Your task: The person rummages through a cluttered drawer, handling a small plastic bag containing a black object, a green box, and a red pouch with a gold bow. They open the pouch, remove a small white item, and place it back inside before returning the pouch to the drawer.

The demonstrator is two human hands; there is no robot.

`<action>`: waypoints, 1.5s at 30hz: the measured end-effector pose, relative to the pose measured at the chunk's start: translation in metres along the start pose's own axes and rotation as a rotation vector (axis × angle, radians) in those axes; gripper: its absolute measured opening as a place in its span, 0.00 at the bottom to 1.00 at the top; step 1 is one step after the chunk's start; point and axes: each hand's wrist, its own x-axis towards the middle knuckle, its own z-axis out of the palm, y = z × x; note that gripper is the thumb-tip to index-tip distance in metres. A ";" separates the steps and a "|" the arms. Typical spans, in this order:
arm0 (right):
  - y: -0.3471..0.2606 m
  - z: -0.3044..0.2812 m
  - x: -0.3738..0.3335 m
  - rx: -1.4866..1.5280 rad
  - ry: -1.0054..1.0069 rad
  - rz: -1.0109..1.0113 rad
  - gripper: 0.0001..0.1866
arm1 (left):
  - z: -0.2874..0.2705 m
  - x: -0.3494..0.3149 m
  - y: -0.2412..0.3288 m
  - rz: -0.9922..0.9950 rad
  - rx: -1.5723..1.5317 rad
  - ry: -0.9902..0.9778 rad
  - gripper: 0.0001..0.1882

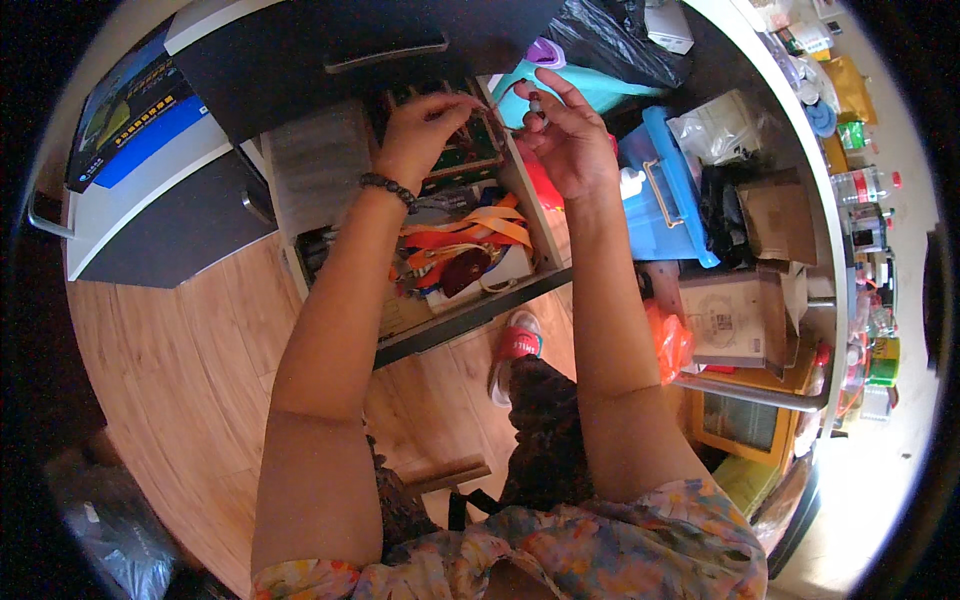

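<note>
Red slipper (516,340), on wood-plank floor (190,350), at 6 o'clock below the hands

Open drawer (440,250), holding glossy orange straps (470,232)

Left hand (420,135), beaded bracelet (388,188) on the wrist, fingertips pinched on something too small to tell

Right hand (565,130), at 3 o'clock of the left, curled around a small tube-shaped item (536,105), held above the drawer's far end

Blue plastic bin (665,190), boxy, at 4 o'clock of the right hand

My left hand (418,135) and right hand (565,135) hover side by side over the open drawer (455,300); straps (465,235) lie inside it, and a lidded bin (665,190) stands to its right.
</note>
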 end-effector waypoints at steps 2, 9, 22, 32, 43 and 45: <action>-0.001 0.002 0.000 0.000 -0.034 -0.011 0.19 | 0.000 0.001 -0.002 0.055 0.003 0.073 0.10; -0.007 0.017 -0.007 -0.043 -0.114 0.012 0.22 | 0.007 -0.009 0.024 -0.153 -0.199 -0.180 0.13; -0.001 0.009 -0.001 0.058 -0.032 0.011 0.18 | -0.001 -0.003 0.008 -0.030 -0.204 -0.033 0.11; 0.001 0.015 -0.004 -0.432 0.007 0.094 0.16 | -0.011 -0.001 0.015 -0.179 -0.571 -0.139 0.09; 0.014 0.024 -0.005 -0.593 0.019 0.049 0.10 | -0.002 -0.010 0.025 -0.172 -0.212 -0.136 0.12; 0.014 0.019 -0.005 -0.547 0.048 0.068 0.08 | -0.001 -0.011 0.025 -0.216 -0.248 -0.118 0.13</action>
